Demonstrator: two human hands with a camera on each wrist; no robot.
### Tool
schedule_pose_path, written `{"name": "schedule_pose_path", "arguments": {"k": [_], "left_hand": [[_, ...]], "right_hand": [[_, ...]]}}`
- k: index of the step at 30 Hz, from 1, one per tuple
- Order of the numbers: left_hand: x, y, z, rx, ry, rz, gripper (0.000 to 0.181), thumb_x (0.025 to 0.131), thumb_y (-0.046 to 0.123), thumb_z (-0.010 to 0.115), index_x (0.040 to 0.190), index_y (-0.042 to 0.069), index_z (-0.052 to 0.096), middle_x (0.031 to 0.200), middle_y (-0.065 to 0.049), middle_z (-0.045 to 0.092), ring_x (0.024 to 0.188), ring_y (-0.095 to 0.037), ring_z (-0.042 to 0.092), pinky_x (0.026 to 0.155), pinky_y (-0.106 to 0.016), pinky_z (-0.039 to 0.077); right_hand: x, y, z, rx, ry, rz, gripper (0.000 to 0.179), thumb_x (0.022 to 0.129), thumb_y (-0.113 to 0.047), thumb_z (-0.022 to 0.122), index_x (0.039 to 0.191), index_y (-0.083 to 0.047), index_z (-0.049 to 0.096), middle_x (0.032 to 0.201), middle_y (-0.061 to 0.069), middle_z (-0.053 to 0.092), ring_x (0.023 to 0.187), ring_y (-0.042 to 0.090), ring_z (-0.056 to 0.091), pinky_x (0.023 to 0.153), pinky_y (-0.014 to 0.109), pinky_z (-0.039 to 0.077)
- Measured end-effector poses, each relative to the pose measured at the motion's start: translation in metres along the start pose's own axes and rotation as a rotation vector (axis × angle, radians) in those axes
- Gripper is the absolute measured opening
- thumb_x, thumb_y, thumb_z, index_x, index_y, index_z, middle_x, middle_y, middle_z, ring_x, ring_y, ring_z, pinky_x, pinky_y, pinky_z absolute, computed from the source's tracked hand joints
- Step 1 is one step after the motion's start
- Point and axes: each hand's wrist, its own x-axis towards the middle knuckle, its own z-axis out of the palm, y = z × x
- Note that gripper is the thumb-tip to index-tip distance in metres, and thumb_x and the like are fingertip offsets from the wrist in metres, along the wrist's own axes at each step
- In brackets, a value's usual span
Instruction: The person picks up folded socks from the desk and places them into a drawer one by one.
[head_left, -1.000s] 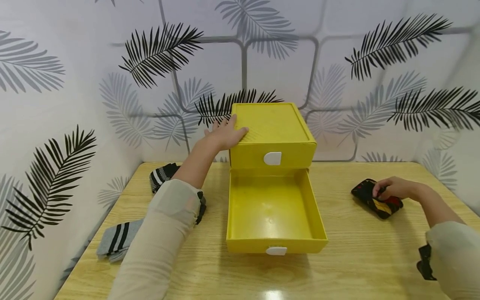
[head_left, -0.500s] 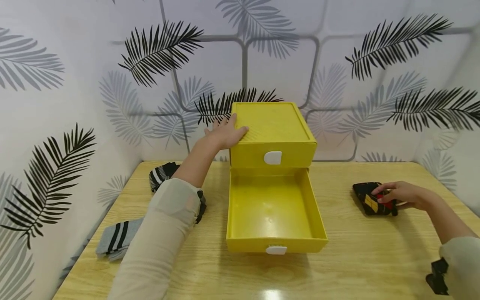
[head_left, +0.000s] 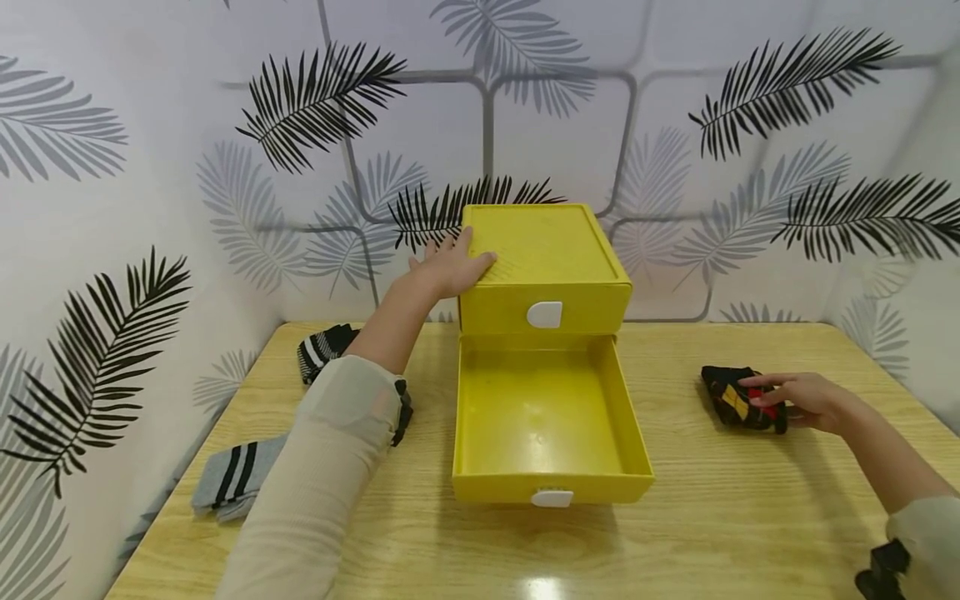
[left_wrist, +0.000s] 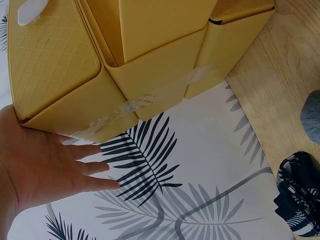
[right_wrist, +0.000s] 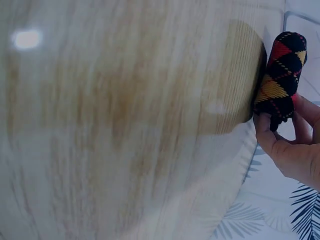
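Note:
A yellow drawer unit [head_left: 543,242] stands mid-table, its lower drawer [head_left: 553,490] pulled out and its upper one pushed in. My left hand [head_left: 450,271] rests on the unit's top left edge, thumb on top. In the left wrist view that hand [left_wrist: 52,167] has its fingers spread straight along the side wall. At the right, a folded black sock [head_left: 729,402] with red and yellow diamonds is pinched at its near right end by my right hand [head_left: 813,402]. The right wrist view shows thumb and fingers gripping the rolled-looking sock [right_wrist: 280,80] close over the table.
Left of the unit lie a folded grey sock [head_left: 236,475] with black stripes and a black-and-white patterned sock [head_left: 321,354], both partly behind my left sleeve. A leaf-patterned wall covering [head_left: 675,108] stands behind the wooden table [head_left: 720,508].
My right hand has shifted its hold toward the sock's right end, and the sock has turned and moved slightly left. My left hand and the drawer unit keep their place.

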Motion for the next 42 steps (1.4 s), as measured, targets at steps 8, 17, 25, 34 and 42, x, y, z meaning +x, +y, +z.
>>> {"name": "schedule_pose_path", "arguments": {"k": [8, 17, 25, 34, 42], "left_hand": [[0.0, 0.0, 0.002, -0.007, -0.007, 0.001, 0.068, 0.097, 0.052, 0.023, 0.148, 0.02, -0.007, 0.152, -0.012, -0.004, 0.135, -0.033, -0.013, 0.103, -0.055, -0.009], [0.0, 0.001, 0.003, -0.001, -0.01, 0.0, 0.068, 0.097, 0.052, 0.024, 0.148, 0.019, -0.007, 0.152, -0.012, -0.004, 0.135, -0.033, -0.013, 0.103, -0.055, -0.009], [-0.002, 0.001, 0.003, -0.006, 0.003, 0.002, 0.069, 0.097, 0.052, 0.025, 0.149, 0.019, -0.006, 0.152, -0.012, -0.004, 0.135, -0.034, -0.013, 0.103, -0.056, -0.009], [-0.001, 0.0, 0.002, -0.008, -0.005, -0.001, 0.068, 0.097, 0.052, 0.024, 0.148, 0.02, -0.007, 0.152, -0.011, -0.005, 0.135, -0.033, -0.013, 0.103, -0.055, -0.01], [-0.001, 0.0, 0.002, 0.0, -0.012, -0.007, 0.068, 0.097, 0.052, 0.024, 0.148, 0.02, -0.007, 0.152, -0.012, -0.005, 0.135, -0.033, -0.014, 0.103, -0.055, -0.01]], "right_hand": [[-0.007, -0.019, 0.011, 0.007, -0.014, -0.018, 0.026, 0.087, -0.011, 0.063, 0.107, -0.028, 0.066, 0.101, -0.006, 0.057, 0.088, 0.013, 0.061, 0.078, 0.037, 0.048], [-0.018, -0.05, 0.028, -0.081, -0.021, -0.051, 0.038, 0.089, -0.016, 0.062, 0.127, -0.014, 0.057, 0.102, -0.006, 0.06, 0.092, 0.013, 0.059, 0.082, 0.039, 0.047], [-0.035, -0.083, 0.043, -0.089, -0.018, -0.064, 0.037, 0.088, -0.018, 0.062, 0.125, -0.018, 0.058, 0.103, -0.003, 0.06, 0.087, 0.017, 0.058, 0.075, 0.034, 0.045], [-0.052, -0.109, 0.06, -0.05, -0.029, -0.092, 0.024, 0.088, -0.016, 0.063, 0.107, -0.029, 0.065, 0.1, -0.005, 0.062, 0.087, 0.013, 0.061, 0.075, 0.033, 0.049], [-0.07, -0.127, 0.076, -0.079, -0.041, -0.153, 0.034, 0.089, -0.015, 0.062, 0.122, -0.017, 0.058, 0.104, -0.001, 0.061, 0.091, 0.012, 0.06, 0.075, 0.033, 0.049]]}}
